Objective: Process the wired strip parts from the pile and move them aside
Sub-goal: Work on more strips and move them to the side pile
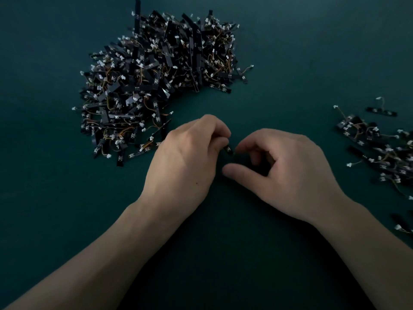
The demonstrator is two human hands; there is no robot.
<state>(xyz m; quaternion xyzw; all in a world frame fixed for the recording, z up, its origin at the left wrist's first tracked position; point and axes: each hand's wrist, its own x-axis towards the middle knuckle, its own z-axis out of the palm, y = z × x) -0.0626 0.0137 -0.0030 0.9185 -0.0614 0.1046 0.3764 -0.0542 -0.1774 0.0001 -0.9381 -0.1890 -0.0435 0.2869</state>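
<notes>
A large pile (156,79) of black strip parts with thin wires and white connectors lies at the upper left of the dark green table. Below it, my left hand (185,159) pinches one small black strip part (228,150) between curled fingers and thumb; most of the part is hidden inside the grip. My right hand (288,171) sits just to the right of that part with its fingers curled. Its fingertips are close to the part's end, and I cannot tell whether they touch it.
A smaller, looser group of strip parts (380,148) lies at the right edge, with a single part (382,111) above it and another (402,224) lower down. The dark green table surface (223,242) spreads beneath both forearms.
</notes>
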